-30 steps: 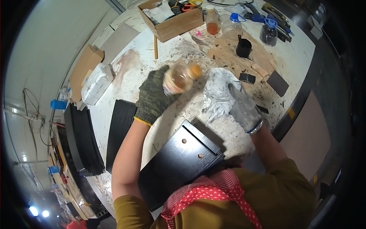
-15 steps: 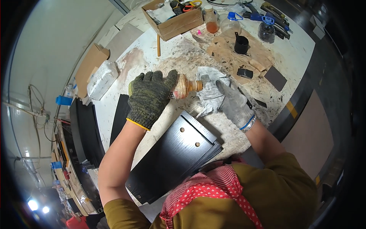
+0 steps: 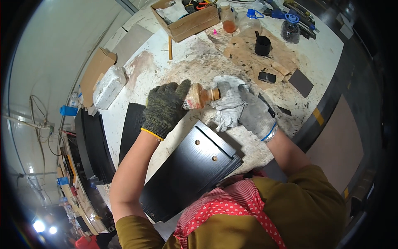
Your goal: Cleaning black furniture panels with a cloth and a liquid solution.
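Note:
My left hand (image 3: 164, 103), in a dark green knit glove with a yellow cuff, is closed around a clear plastic bottle (image 3: 196, 97). The bottle lies tilted on its side, its orange-brown neck pointing right at a crumpled white rag (image 3: 229, 106). My right hand (image 3: 253, 112), in a pale stained glove, is closed on the rag, right by the bottle's mouth; some fingertips are hidden in the cloth. Below both hands lies a stack of black boards (image 3: 188, 170), the top one with two round holes and a groove near its far end.
A cardboard box (image 3: 188, 27) of tools stands at the back, beside a jar of orange liquid (image 3: 228, 20). Farther right are a black cup (image 3: 262, 45), a blue-capped jug (image 3: 290, 31) and a black block (image 3: 266, 77). A white wrapped bundle (image 3: 110, 88) and more black boards (image 3: 94, 141) are left.
My right hand has closed more onto the rag, bunching it against the bottle's mouth. My left hand has shifted slightly, with the bottle still in its grip.

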Tool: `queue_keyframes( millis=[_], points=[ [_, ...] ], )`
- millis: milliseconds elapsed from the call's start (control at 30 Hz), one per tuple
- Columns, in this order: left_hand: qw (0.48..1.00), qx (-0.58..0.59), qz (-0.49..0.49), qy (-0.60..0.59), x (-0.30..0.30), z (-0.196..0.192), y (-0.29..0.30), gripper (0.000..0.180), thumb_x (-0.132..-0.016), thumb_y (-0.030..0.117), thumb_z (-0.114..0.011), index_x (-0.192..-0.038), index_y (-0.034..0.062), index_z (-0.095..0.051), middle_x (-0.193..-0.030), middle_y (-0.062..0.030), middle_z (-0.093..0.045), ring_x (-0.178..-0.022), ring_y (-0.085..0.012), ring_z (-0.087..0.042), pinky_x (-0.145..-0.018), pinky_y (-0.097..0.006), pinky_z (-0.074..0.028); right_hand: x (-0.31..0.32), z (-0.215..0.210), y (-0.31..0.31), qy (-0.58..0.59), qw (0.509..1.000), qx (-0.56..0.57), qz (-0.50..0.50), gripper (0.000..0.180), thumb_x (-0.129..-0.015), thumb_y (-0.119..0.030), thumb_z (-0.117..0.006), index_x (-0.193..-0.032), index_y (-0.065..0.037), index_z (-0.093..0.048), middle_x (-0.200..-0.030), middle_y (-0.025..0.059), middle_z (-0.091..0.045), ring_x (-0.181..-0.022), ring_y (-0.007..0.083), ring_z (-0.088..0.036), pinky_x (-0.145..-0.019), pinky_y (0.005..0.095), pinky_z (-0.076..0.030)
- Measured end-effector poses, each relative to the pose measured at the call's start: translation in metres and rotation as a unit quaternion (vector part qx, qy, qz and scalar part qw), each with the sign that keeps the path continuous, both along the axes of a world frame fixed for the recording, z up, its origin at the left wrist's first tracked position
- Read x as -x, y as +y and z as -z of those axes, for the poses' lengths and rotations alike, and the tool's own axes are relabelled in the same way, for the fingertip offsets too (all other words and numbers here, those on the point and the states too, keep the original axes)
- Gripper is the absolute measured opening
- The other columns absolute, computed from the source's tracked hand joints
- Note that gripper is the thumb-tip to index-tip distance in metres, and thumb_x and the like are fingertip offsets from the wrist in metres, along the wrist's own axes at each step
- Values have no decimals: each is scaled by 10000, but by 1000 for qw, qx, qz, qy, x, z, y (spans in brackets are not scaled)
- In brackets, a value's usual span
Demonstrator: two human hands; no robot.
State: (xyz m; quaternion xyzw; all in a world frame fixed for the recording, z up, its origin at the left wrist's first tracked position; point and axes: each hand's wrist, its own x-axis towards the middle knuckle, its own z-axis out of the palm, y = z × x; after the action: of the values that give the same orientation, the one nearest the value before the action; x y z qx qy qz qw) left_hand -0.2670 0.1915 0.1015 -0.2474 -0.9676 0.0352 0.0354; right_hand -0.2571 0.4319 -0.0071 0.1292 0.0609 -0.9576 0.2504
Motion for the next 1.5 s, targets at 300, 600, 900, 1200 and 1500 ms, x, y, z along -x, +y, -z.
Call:
queue_keyframes(
  millis=[300, 600, 900, 1200, 1500],
  points=[
    [854, -493, -141, -89, 101, 80, -30, 811, -665, 298, -883, -1308, 35, -463, -1215, -162, -632, -1115, -298, -621, -961, -383, -497, 13, -14, 30, 120, 978, -166, 25, 557, -1025, -362, -494, -1423, 16, -400, -1364, 210, -542, -1235, 316, -562, -1034, 422, -499],
    [829, -484, -276, -40, 90, 108, -69, 1092, -691, 398, -876, -1471, -52, -259, -1421, -247, -477, -1299, -360, -497, -1088, -388, -403, -35, 11, 54, 185, 871, -428, 157, 492, -1004, -255, -548, -1371, 53, -434, -1197, 182, -633, -976, 313, -684, -858, 389, -589],
    [940, -194, -276, -54, -206, 37, -57, 544, -916, 399, -640, -1303, 25, -562, -1214, -225, -623, -1151, -362, -600, -976, -426, -481, -66, -104, 24, 699, 265, -650, 136, 324, -904, -177, -657, -1207, -77, -598, -1160, 168, -646, -1025, 247, -669, -859, 359, -573],
    [926, -179, -325, -67, -210, 44, -53, 559, -901, 530, -586, -1153, 36, -652, -1043, -202, -683, -958, -360, -660, -859, -452, -501, -54, -83, -79, 669, 194, -713, -77, 180, -839, -73, -609, -1018, -84, -628, -1115, 167, -558, -940, 328, -622, -815, 429, -558],
    [926, -177, -321, -90, -206, 37, -49, 579, -920, 567, -533, -1112, 32, -644, -1022, -206, -680, -969, -370, -653, -864, -456, -500, -60, -74, -61, 646, 179, -738, -75, 194, -823, -104, -599, -1012, -61, -606, -1124, 180, -560, -1037, 356, -578, -902, 450, -496]
  ],
)
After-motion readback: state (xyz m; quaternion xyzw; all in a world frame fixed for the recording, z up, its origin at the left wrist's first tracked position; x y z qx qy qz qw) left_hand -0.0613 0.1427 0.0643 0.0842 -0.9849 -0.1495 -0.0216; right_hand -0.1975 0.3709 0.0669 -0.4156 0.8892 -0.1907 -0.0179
